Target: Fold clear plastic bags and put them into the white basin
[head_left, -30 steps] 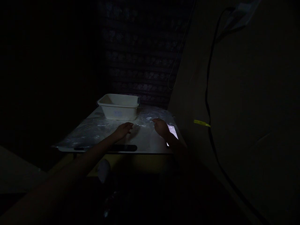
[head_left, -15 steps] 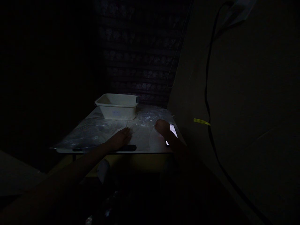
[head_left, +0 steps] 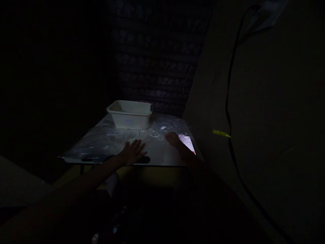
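Observation:
In dim light, my left hand [head_left: 132,152] lies over the white tabletop [head_left: 156,156] near its front edge, fingers spread, palm down, holding nothing I can see. To its right, my right hand [head_left: 172,139] is closed, thumb and fingers together at the edge of a pale, thin sheet or bag [head_left: 167,154]; what is between the fingers is too dark to make out. Just beside the right wrist lies a phone [head_left: 188,144] with its screen lit. Clear plastic bags [head_left: 99,140] are spread on the table's left side, and crinkled plastic [head_left: 164,127] lies farther back.
A cream plastic tub [head_left: 130,120] stands at the back of the table. On the right, a dark cable with a yellow tag [head_left: 221,133] hangs along the sloping wall [head_left: 266,112]. Rows of shiny plastic [head_left: 157,81] cover the dark back wall.
My left hand's fingers have spread apart. My right hand has shifted slightly left, showing more of the lit phone screen. The view has moved a little.

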Action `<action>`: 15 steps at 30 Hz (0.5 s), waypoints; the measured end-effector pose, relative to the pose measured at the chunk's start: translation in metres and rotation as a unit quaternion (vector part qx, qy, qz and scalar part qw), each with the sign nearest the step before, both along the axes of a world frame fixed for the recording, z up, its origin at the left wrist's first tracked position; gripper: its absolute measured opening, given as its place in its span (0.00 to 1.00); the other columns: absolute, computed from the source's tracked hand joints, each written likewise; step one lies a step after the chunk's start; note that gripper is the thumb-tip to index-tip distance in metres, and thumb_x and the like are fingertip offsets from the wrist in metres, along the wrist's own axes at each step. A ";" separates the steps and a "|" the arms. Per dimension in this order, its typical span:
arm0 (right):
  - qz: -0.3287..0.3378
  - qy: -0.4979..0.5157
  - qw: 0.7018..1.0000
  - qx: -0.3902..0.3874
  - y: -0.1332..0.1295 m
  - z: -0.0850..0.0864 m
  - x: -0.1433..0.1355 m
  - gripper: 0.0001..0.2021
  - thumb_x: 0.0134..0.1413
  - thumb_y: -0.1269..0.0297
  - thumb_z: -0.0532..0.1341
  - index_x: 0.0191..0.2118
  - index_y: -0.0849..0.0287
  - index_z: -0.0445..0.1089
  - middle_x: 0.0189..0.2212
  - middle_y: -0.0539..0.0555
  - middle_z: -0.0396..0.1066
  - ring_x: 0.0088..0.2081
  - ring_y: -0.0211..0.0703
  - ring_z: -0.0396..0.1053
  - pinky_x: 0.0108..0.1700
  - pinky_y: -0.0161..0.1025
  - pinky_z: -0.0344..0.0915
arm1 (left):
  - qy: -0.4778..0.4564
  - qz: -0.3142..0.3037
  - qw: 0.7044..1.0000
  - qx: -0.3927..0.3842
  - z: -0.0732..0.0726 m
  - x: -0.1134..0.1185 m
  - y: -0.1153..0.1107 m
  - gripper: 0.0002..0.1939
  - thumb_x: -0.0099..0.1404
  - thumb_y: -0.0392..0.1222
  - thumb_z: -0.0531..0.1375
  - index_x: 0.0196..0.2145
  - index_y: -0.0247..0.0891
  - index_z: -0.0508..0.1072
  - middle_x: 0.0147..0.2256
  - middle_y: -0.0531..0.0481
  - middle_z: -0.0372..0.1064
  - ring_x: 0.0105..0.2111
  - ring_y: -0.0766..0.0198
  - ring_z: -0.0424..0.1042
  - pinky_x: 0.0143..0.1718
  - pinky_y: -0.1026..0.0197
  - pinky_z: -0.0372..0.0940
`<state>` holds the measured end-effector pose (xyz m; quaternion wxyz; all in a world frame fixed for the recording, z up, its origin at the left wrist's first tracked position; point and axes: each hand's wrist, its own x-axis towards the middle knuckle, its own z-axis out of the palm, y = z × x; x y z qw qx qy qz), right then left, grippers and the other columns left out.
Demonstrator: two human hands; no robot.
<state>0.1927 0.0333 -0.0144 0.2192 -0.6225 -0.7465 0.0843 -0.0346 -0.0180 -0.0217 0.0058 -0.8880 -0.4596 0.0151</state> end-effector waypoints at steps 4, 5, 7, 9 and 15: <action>0.029 -0.046 0.999 0.007 -0.011 0.002 -0.002 0.13 0.45 0.73 0.47 0.30 0.64 0.68 0.31 0.55 0.69 0.34 0.36 0.64 0.37 0.31 0.58 | -0.002 -0.032 0.999 -0.013 0.007 0.001 0.000 0.22 0.60 0.47 0.36 0.52 0.44 0.49 0.55 0.45 0.39 0.54 0.54 0.35 0.46 0.42 0.35; 0.042 -0.062 0.997 0.013 -0.014 0.003 -0.002 0.14 0.44 0.74 0.47 0.31 0.64 0.68 0.33 0.55 0.68 0.36 0.37 0.63 0.39 0.32 0.57 | -0.002 -0.044 0.999 -0.016 0.008 0.002 0.000 0.22 0.60 0.46 0.36 0.52 0.45 0.49 0.55 0.46 0.38 0.54 0.54 0.35 0.46 0.42 0.35; 0.065 -0.090 0.993 0.027 -0.021 0.004 -0.002 0.14 0.43 0.74 0.47 0.34 0.65 0.67 0.35 0.56 0.68 0.38 0.38 0.62 0.42 0.33 0.56 | 0.000 -0.060 0.998 -0.018 0.007 0.005 0.000 0.21 0.61 0.46 0.35 0.51 0.45 0.49 0.55 0.47 0.38 0.54 0.55 0.35 0.46 0.43 0.36; 0.083 -0.099 0.991 0.041 -0.027 0.005 -0.003 0.15 0.41 0.73 0.48 0.36 0.65 0.67 0.35 0.56 0.67 0.39 0.39 0.61 0.43 0.35 0.55 | 0.001 -0.059 0.998 -0.018 0.004 0.008 -0.001 0.22 0.61 0.46 0.36 0.51 0.44 0.49 0.55 0.46 0.39 0.54 0.55 0.36 0.47 0.44 0.37; 0.177 0.007 0.982 0.071 -0.033 -0.002 -0.007 0.19 0.34 0.79 0.47 0.36 0.62 0.64 0.37 0.54 0.66 0.39 0.38 0.60 0.43 0.36 0.55 | 0.006 -0.007 1.000 -0.025 -0.002 0.016 -0.007 0.26 0.60 0.50 0.35 0.54 0.38 0.42 0.55 0.39 0.35 0.54 0.52 0.36 0.46 0.44 0.40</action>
